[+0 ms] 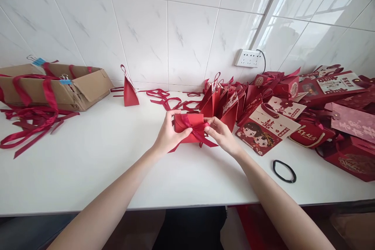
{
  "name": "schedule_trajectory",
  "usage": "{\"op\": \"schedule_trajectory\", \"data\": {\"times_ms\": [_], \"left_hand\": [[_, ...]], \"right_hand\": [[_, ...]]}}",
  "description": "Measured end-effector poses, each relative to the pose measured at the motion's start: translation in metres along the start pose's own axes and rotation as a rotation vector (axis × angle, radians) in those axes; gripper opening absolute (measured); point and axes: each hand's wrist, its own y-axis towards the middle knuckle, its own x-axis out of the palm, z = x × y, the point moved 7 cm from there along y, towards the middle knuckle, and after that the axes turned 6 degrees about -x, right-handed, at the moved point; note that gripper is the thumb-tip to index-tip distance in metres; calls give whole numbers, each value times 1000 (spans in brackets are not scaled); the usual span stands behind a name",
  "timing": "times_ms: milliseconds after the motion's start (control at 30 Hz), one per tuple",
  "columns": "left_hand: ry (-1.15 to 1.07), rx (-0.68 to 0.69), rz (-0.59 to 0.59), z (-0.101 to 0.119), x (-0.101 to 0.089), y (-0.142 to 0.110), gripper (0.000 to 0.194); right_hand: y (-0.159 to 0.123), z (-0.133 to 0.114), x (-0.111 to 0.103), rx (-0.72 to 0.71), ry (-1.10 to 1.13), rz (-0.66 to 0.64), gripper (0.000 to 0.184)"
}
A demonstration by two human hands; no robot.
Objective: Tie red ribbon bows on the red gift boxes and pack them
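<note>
At far left on the white tabletop [88, 175], an open, light-brown cardboard box [90, 88], with long crimson satin ribbons [50, 93] draped over its side and piled in a tangle in front. On its edges, metal binder clips with blue pieces [65, 81]. Just right of it, upright near the white marbled tile wall [146, 35], a small red triangular paper box [131, 95] with a ribbon loop at the top. Farther right, flat by the wall, loose crimson ribbon loops [172, 103].

At centre, in front of those loops, between both hands, a small red paper packet [183, 120] with a crimson satin bow [199, 131] across its front. In the left hand [167, 134], gripped at its left side, with the thumb pressed on the front beside the bow and the other fingers curled around the upper left edge. In the right hand [223, 137], pinched between thumb and bent fingers, the bow's right side.

Behind and right of that hand, a crowded row of red triangular boxes [215, 99]; then a flat-fronted red and cream bag [265, 129] with two cartoon faces. Nearer, a thin black oval band [284, 171]. At far right, heaped red and pink gift boxes [353, 123]; above, on the wall, a white power socket [248, 58].
</note>
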Motion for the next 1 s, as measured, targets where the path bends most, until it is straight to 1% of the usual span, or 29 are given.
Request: {"op": "schedule_trajectory", "data": {"times_ms": [67,100,167,233,267,333,433,533,567,633,733,800,900,1000], "left_hand": [[6,53,-19,5,1,-1,54],[9,71,-23,7,2,-2,50],[15,98,-6,10,1,-2,36],[16,123,49,12,-4,-3,19],[19,141,84,13,-6,-3,14],[47,190,163,16,-12,-4,12],[181,293,275,22,-16,-8,11],[290,345,325,25,-15,-10,10],[285,342,321,24,-15,-9,10],[203,308,282,22,-13,-8,9],[11,183,202,13,-11,-4,11],[-65,84,176,5,-9,-3,13],[-60,-1,188,-3,-6,-3,14],[-1,-7,213,-8,-2,-5,13]], "right_hand": [[1,0,-2,-21,-49,64,42],[1,0,-3,-28,-81,79,43],[0,1,-3,-33,-121,91,43],[0,1,-4,-41,-129,98,41],[0,1,-5,-49,-131,108,40],[0,1,-8,-72,-137,146,38],[0,2,-13,-91,-113,212,37],[0,3,-17,-82,-98,254,39],[0,3,-18,-81,-112,268,40],[0,2,-20,-83,-146,292,41],[1,3,-22,-77,-134,297,43],[2,5,-21,-47,-82,293,46],[2,10,-16,28,29,254,48],[2,13,-10,88,121,206,48]]}}
